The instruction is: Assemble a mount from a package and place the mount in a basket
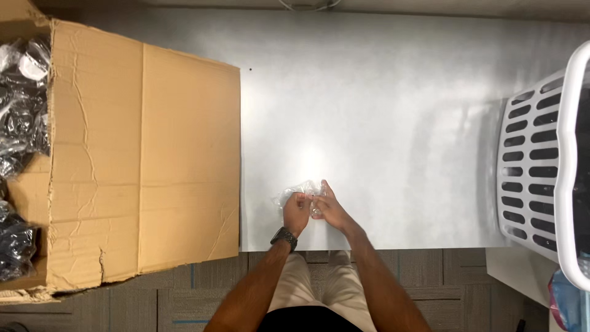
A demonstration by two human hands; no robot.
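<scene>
A pale grey surface (393,110) fills most of the view. At its left a big cardboard box (144,160) lies open, dark plastic-wrapped items (21,98) inside; at the right stands a white slotted laundry basket (541,160). Near the front edge, the left hand (296,212) and right hand (330,209) meet over a small clear plastic bag (301,189), each grip pinching its crinkled film. Judging by this, short pinches close together, with the bag resting on the surface, suit such slippery film
</scene>
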